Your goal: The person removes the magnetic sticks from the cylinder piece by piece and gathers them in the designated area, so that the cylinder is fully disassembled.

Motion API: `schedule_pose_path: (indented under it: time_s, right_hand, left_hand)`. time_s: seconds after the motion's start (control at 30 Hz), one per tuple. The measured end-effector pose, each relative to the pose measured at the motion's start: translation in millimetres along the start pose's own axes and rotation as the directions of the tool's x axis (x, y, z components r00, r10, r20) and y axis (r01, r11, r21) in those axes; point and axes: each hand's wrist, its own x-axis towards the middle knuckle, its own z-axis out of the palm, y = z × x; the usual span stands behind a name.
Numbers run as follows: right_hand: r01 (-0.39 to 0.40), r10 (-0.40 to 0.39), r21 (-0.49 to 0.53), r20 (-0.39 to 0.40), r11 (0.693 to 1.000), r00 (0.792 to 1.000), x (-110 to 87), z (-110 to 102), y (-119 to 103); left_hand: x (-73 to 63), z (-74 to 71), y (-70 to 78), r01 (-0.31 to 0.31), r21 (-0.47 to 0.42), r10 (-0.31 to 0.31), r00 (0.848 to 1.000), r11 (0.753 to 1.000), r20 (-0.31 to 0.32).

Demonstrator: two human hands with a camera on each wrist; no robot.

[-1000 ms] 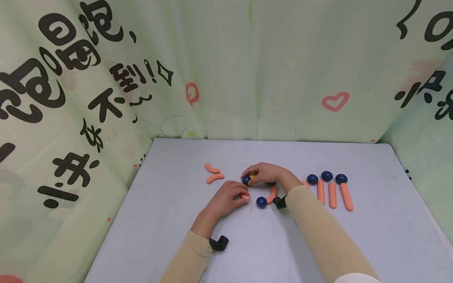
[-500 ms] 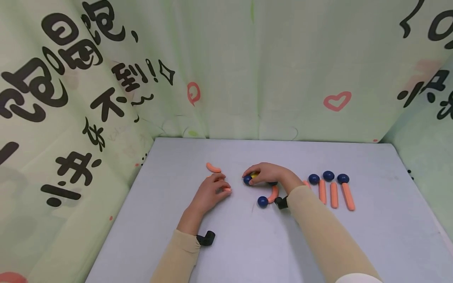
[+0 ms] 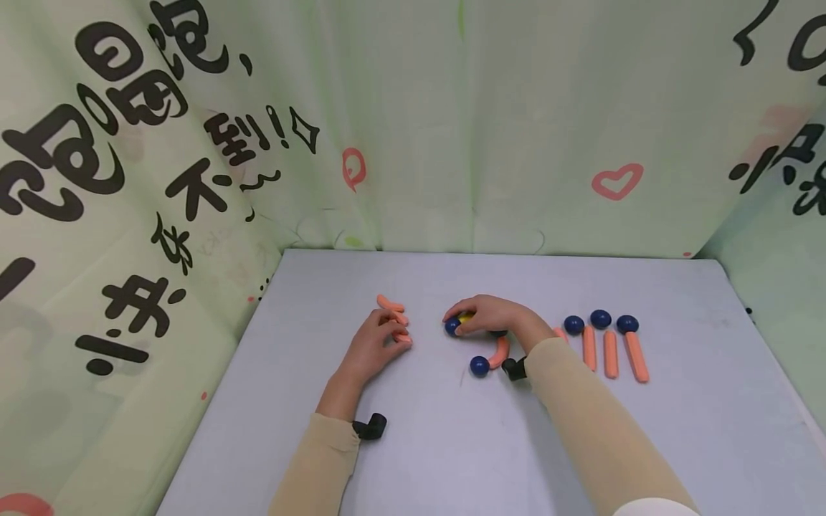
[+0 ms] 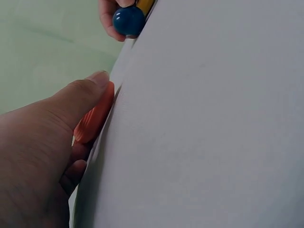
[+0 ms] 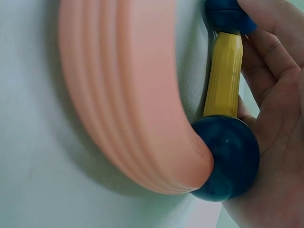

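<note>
My left hand (image 3: 373,347) pinches a curved orange rod (image 4: 97,114) low at the tabletop, thumb along one side. Two more curved orange rods lie just beyond its fingers, the upper rod (image 3: 389,303) and the lower rod (image 3: 403,318). In the middle, my right hand (image 3: 490,314) grips a blue ball (image 5: 228,16) joined to a yellow rod (image 5: 223,76). At that rod's other end is a second blue ball (image 5: 228,156), near my palm. From this one a curved orange rod (image 5: 118,95) runs to a third blue ball (image 3: 480,366). The right hand partly covers the yellow rod in the head view.
To the right stand several straight orange rods (image 3: 610,355) in a row, with blue balls (image 3: 601,319) at their far ends. One more orange piece there is partly behind the right forearm. Printed curtains (image 3: 413,143) enclose the white table (image 3: 426,459).
My left hand has moved left, away from the middle, carrying the curved orange rod to the other two curved rods. My right hand stays on the blue ball.
</note>
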Motion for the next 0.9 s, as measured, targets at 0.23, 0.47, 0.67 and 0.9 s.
schedule_pose_path:
  time_s: [0.23, 0.47, 0.67, 0.9]
  right_hand:
    - [-0.002, 0.002, 0.006, -0.002, 1.000, 1.000, -1.7, 1.2, -0.8]
    - [0.008, -0.008, 0.004, -0.007, 1.000, 1.000, -2.1, 0.8, 0.8]
    - [0.019, -0.020, -0.004, -0.009, 1.000, 1.000, -1.7, 0.6, 1.8]
    - [0.017, -0.017, 0.018, -0.011, 1.000, 1.000, -4.1, 0.4, -0.3]
  left_hand:
    - [1.2, -0.3, -3.8, 0.051, -0.041, -0.051, 0.999, 0.998, -0.013]
    - [0.6, 2.4, -6.1, -0.036, -0.076, 0.029, 0.995, 0.996, -0.095]
    - [8.4, 0.3, 3.3, -0.107, -0.002, 0.105, 0.982, 0.994, -0.155]
    - [21.2, 4.1, 41.9, 0.047, -0.018, -0.046, 0.998, 0.999, 0.040]
